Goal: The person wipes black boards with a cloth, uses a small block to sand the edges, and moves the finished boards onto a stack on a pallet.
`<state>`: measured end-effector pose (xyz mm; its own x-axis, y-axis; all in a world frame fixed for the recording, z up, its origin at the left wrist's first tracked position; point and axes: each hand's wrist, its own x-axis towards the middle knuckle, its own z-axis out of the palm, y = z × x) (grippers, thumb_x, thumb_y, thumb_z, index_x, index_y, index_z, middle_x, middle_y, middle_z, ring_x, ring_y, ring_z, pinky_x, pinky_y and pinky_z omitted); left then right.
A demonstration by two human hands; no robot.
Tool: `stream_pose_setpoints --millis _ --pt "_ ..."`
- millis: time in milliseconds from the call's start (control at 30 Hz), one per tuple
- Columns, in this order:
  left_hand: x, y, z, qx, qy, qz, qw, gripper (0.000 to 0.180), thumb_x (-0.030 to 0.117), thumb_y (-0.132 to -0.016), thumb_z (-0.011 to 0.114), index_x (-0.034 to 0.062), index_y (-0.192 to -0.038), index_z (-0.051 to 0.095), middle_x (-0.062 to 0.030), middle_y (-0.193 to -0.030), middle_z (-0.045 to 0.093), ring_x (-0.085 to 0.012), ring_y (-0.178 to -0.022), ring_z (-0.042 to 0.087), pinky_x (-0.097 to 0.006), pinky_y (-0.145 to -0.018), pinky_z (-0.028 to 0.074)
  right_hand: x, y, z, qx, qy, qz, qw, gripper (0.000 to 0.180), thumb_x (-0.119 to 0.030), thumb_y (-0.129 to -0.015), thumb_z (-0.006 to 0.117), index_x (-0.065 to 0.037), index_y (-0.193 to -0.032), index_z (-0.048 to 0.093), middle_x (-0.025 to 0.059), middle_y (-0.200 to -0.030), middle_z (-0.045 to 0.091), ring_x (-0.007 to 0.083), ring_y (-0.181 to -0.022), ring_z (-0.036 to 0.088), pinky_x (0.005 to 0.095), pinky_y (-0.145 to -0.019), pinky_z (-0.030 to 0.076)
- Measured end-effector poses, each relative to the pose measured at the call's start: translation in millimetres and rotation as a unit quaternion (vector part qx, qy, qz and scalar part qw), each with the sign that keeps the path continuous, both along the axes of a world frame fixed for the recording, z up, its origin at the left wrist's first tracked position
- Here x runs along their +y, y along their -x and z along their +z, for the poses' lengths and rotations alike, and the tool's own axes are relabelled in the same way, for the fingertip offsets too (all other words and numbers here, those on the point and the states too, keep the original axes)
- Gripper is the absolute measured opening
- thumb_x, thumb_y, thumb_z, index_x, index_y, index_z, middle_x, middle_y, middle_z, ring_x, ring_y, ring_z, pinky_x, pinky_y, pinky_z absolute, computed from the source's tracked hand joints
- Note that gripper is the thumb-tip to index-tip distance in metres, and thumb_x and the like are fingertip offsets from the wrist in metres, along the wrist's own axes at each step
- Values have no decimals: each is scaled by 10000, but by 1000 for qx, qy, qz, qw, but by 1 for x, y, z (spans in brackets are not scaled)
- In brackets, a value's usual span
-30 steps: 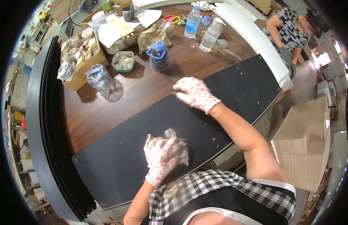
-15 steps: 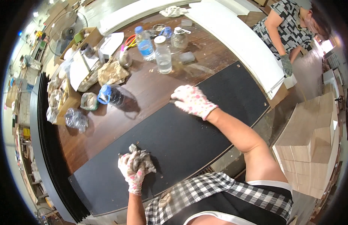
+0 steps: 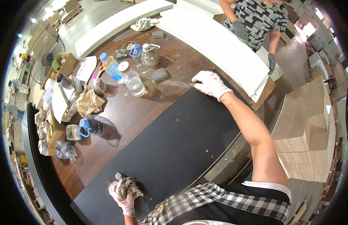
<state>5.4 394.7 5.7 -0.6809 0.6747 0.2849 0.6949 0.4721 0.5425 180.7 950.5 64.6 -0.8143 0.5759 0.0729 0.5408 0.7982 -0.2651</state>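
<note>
Head view: a crumpled plastic bag [image 3: 65, 151] lies on the brown counter [image 3: 82, 161], beyond and left of the fingers of the left hand [image 3: 122, 197]. Those gloved fingers are clamped on a crumpled rag [image 3: 134, 189], on 1 black panel [image 3: 170, 144]. The panel stretches rightward from them to the right hand [image 3: 212, 84], whose fingers bend at its far edge; whether they grip it, I cannot tell. Well right of them stand stacked cardboard pieces [image 3: 303, 131].

The panel [image 3: 170, 138] lies before me on the table [image 3: 140, 108], the rag [image 3: 132, 187] in my left hand [image 3: 124, 200] on it; behind, 2 bottles [image 3: 133, 83] stand left of a jug [image 3: 150, 57], a box [image 3: 57, 133] farther left.
</note>
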Motion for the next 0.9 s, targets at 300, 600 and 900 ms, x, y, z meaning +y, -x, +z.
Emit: stream_pose_setpoints --millis 300,600,900 --pt "9 3 2 -13 -1 -31 999 445 173 -684 661 108 -1124 647 -103 -1103 594 -337 -1112 522 -542 -1088 301 97 -48 -2 -14 15 -241 970 277 -306 -874 667 -85 -1037 704 128 -978 705 274 -965 656 386 -878 494" --pt "10 1 5 28 -9 -4 1000 455 144 -645 729 106 -1095 674 -93 -1047 617 -329 -1043 548 -508 -1027 367 -87 37 -21 114 -43 47 992 204 -255 -807 685 -91 -928 684 119 -911 643 303 -902 632 411 -821 508" --pt "13 16 40 -34 12 -80 996 466 321 -725 712 144 -1155 677 -84 -1063 639 -328 -1068 561 -517 -1020 361 -293 162 -27 188 75 244 949 199 -200 -780 673 -100 -952 673 100 -953 615 310 -923 603 427 -800 496"
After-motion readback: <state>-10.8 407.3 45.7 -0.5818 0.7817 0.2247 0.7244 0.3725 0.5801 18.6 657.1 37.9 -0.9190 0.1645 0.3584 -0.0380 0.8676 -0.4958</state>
